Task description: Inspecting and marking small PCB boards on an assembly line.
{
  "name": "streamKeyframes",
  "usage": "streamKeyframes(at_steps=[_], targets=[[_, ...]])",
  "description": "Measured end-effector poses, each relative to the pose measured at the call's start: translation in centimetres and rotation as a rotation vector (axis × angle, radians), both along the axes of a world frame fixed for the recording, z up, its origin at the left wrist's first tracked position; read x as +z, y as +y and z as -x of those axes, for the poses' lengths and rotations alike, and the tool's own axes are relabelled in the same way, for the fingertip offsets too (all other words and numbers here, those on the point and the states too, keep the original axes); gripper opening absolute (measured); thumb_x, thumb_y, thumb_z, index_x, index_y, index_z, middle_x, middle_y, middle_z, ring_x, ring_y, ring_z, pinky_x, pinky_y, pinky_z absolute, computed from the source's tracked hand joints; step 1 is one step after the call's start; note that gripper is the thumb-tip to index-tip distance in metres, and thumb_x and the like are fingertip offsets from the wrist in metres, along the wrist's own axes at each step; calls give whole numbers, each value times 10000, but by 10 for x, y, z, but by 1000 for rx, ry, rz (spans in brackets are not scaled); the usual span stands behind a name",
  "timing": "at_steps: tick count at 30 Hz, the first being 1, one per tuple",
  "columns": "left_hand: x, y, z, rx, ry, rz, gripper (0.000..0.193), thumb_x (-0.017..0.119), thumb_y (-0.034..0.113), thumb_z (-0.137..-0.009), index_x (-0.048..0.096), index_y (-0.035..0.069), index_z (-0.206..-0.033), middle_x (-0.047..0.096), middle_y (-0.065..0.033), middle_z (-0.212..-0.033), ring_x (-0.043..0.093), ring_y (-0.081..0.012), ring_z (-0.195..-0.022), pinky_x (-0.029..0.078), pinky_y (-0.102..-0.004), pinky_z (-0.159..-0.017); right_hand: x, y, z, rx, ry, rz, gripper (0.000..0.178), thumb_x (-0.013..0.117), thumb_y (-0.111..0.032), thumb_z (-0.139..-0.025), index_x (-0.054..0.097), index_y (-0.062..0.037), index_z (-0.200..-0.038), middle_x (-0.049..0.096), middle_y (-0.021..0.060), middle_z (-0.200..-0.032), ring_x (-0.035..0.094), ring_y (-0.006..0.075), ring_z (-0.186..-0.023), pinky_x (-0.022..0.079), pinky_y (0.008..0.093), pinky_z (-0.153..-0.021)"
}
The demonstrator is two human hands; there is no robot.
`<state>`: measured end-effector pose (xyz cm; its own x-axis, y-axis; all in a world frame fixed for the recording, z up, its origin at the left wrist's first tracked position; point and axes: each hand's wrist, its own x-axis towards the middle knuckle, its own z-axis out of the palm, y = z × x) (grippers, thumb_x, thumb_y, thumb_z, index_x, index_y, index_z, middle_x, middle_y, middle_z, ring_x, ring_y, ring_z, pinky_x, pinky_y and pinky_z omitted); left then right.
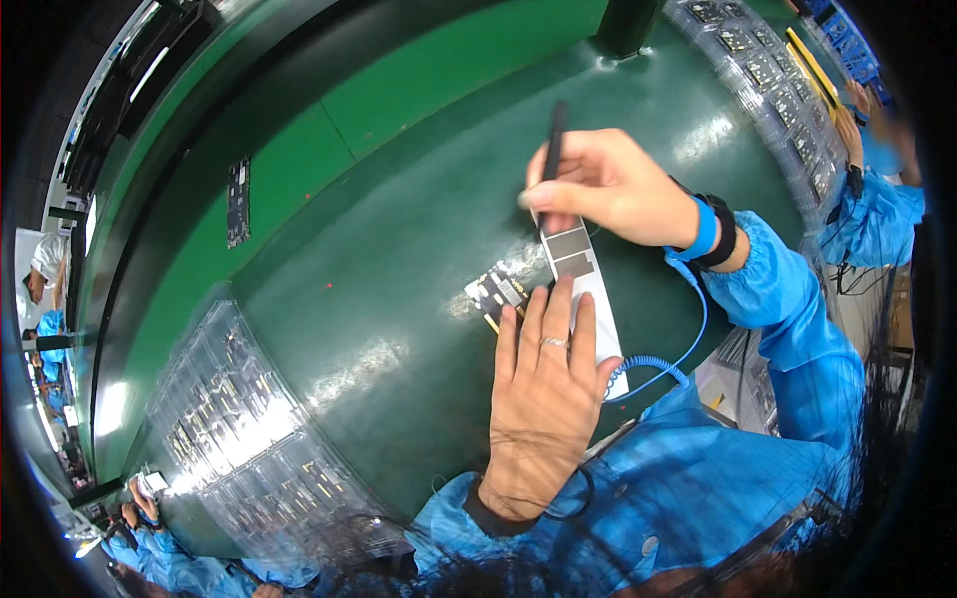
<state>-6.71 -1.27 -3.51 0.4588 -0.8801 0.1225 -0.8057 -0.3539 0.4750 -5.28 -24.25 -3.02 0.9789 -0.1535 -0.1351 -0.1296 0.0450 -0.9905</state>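
My right hand (618, 189) grips a slim black pen-like tool (557, 135), its lower end close to the top of a white strip. I cannot make out the tool's tip. Grey rectangular patches (569, 243) sit in a row on this white strip (610, 334), which lies on the green table. Palm down, my left hand (543, 389) rests with fingers stretched over the strip's edge and a small dark circuit board (498, 289). Those fingers hide part of the board. A blue wrist strap (705, 229) circles my right wrist.
A coiled blue cord (648, 364) runs from the strap past the strip. Clear trays of circuit boards (234, 409) stand at the left, others (778, 90) at the far right. A lone board (238, 202) lies on the lighter green belt. Co-workers in blue sleeves (877, 214) sit nearby.
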Motion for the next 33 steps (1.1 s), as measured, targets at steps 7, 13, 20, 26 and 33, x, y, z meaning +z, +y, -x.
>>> streamKeyframes(at_steps=[7, 13, 20, 26, 33], targets=[[11, 12, 7, 203, 31, -152, 773, 827, 377, -835, 537, -27, -1427, 439, -238, -1523, 474, -431, -1378, 430, -539, -1156, -2, 29, -38, 300, -23, 225, 185, 772, -149, -975, 686, 14, -989, 737, 67, -848, 715, 125, -758, 580, 264, -703], [2, 15, 5, 201, 66, -119, 742, 801, 363, -872, 524, -42, -1429, 449, -256, -1510, 489, -464, -1345, 446, -551, -1123, -15, 32, -35, 249, 10, 157, 195, 772, -160, -978, 683, 13, -992, 731, 63, -848, 715, 127, -754, 582, 267, -684], [2, 14, 1, 220, 121, -41, 748, 786, 356, -894, 502, -41, -1462, 450, -280, -1508, 526, -472, -1296, 485, -548, -1073, -13, 28, -38, 212, 106, 66, 198, 779, -167, -976, 682, 5, -993, 725, 56, -870, 709, 122, -746, 580, 266, -654], [6, 7, -1, 232, 50, -93, 740, 827, 299, -856, 520, -24, -1447, 493, -299, -1474, 578, -472, -1244, 525, -529, -1017, -16, 26, -36, 215, 58, 68, 254, 780, -221, -971, 680, 10, -936, 700, 54, -794, 629, 89, -707, 519, 273, -630], [8, 9, -2, 213, 58, -199, 737, 741, 407, -936, 511, -18, -1493, 426, -259, -1558, 544, -427, -1286, 524, -493, -1047, -18, 22, -40, 282, 8, 214, 162, 754, -124, -982, 675, 17, -986, 748, 64, -792, 682, 86, -673, 534, 243, -602]])
